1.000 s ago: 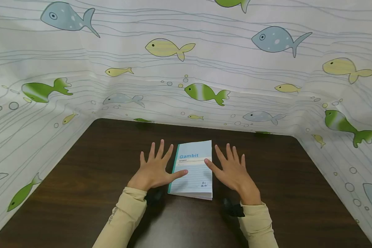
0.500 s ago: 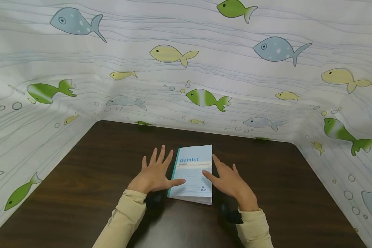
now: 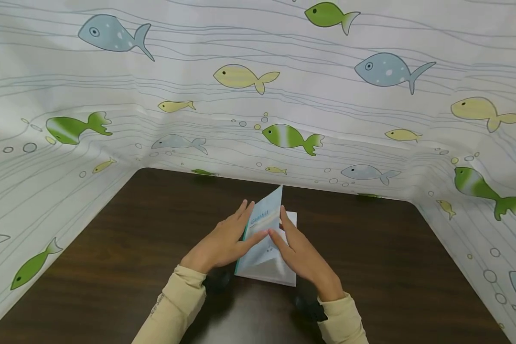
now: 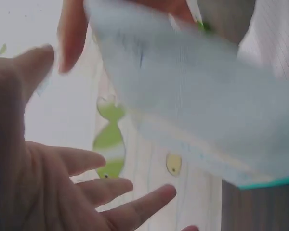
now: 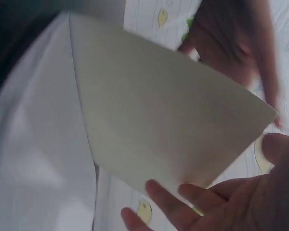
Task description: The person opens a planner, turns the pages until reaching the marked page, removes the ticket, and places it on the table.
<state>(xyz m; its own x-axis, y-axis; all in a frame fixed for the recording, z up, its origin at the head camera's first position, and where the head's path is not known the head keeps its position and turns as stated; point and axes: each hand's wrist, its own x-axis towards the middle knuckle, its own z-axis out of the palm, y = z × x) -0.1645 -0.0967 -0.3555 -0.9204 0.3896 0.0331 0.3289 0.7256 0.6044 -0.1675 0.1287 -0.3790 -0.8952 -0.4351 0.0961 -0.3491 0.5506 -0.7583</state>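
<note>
A pale blue "Gambit" notebook [image 3: 264, 267] with a green spine lies on the table, its front cover [image 3: 262, 224] raised on the right side and standing steeply. My right hand [image 3: 305, 253] is at the cover's free edge, fingers extended; in the right wrist view its fingertips [image 5: 156, 187] reach the plain inner side of the cover, beside the white pages [image 5: 43, 144]. Over the spine side is my left hand [image 3: 221, 241], fingers spread and slightly bent, holding nothing; the left wrist view shows them apart from the cover. Both thumbs nearly meet in front of the cover.
A dark brown wooden table [image 3: 163, 205] carries the notebook. White cloth [image 3: 223, 105] printed with fish encloses the back and both sides. Black wrist devices [image 3: 217, 279] sit under both forearms.
The cover has swung up from lying flat. My right hand moved left to its edge, its fingers closing together. My left hand shifted inward slightly, its fingers less spread.
</note>
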